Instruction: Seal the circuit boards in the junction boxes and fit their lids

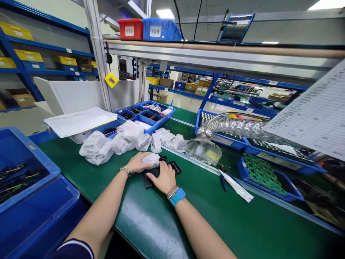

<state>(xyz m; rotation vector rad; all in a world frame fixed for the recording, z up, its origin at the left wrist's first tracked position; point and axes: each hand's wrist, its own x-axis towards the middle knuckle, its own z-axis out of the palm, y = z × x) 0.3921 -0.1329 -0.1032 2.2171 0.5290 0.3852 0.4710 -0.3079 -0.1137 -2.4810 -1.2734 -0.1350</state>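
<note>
A rounded white wrapped bundle [151,159] is held by the left hand [137,162], on the far side of a black rectangular block [148,181] touched by the right hand [165,178] (its grip cannot be told).

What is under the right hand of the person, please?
A black piece shows partly beneath the right hand, at its thumb side; what the hand covers cannot be seen.

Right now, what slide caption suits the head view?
At a green workbench, the left hand holds a small white bundle while the right hand partly covers a black rectangular piece.
</note>
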